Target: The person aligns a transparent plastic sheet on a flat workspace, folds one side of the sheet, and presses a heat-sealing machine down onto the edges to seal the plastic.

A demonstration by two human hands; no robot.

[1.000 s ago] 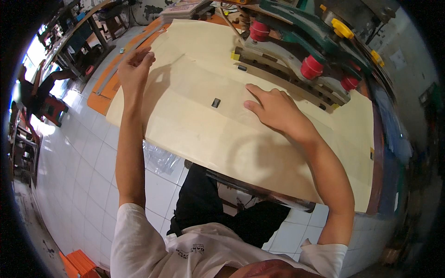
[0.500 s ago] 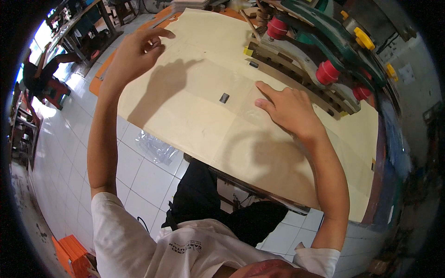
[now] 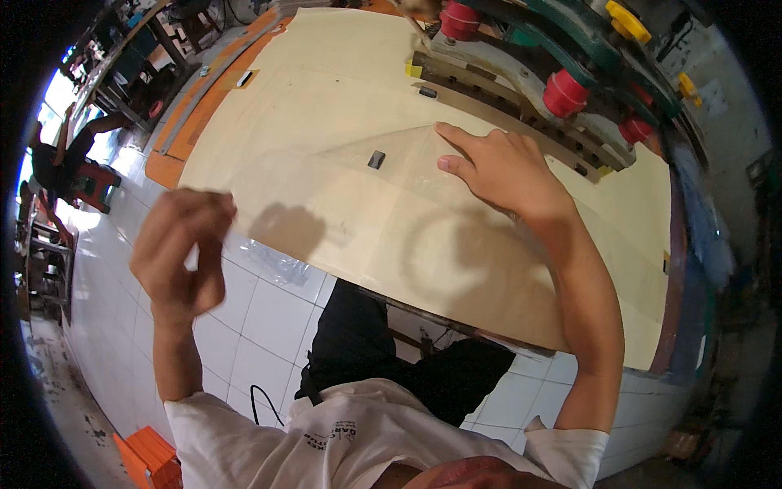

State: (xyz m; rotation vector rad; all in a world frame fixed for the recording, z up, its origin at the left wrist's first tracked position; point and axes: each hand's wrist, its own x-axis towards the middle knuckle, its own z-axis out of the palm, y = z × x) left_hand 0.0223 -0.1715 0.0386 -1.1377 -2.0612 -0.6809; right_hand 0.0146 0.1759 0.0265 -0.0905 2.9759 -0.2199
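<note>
A thin clear plastic film lies over a large cream sheet on the table, with a crease running from my right fingertip toward the left. My right hand rests on the film, index finger and thumb stretched out. Over the near left edge of the sheet hovers my left hand, blurred, its fingers pinched together. The film's creases run toward that pinch, though the film at the fingertips is hard to see. Between the hands sits a small black block; another black block lies near the machine.
A green machine with red cylinders and a long slotted bar overhangs the sheet's far right. A metal ruler lies on the orange board at left. Loose clear plastic hangs below the near edge. A person sits at far left.
My left hand has come from the sheet's far left side toward me, past its near left edge. A crease has risen in the film. My right hand keeps its place on the film.
</note>
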